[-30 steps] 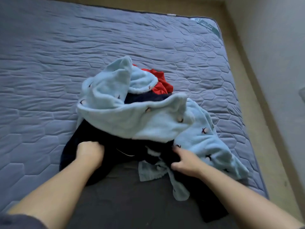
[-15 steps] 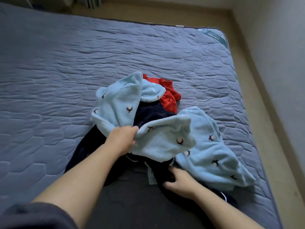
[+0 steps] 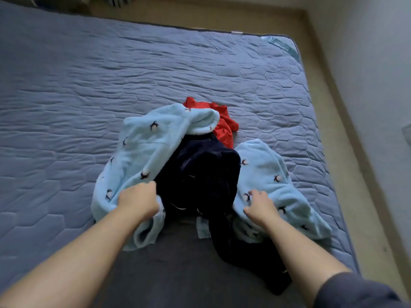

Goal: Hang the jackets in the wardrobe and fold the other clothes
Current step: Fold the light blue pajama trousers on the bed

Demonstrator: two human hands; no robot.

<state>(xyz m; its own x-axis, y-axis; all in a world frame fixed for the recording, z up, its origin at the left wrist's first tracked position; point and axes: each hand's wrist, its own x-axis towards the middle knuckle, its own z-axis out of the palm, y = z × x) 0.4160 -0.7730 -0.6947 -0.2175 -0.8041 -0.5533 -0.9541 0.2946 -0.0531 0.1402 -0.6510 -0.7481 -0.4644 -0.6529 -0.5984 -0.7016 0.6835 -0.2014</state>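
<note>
The light is dim, soft and bluish, with no glare. The mattress (image 3: 111, 90) shows gentle shading across its quilted ridges. The dark garment (image 3: 200, 174) loses nearly all detail in shadow. Wide-angle bending curves the floor (image 3: 347, 130) and wall (image 3: 367, 63) toward 3 o'clock. Corners darken, and the forearms at 6 o'clock look slightly soft

Clothes pile (image 3: 200, 174) on quilted mattress (image 3: 111, 85)

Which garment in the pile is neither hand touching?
The red garment at the pile's far side; the left hand and right hand are on light-blue fleece.
</note>
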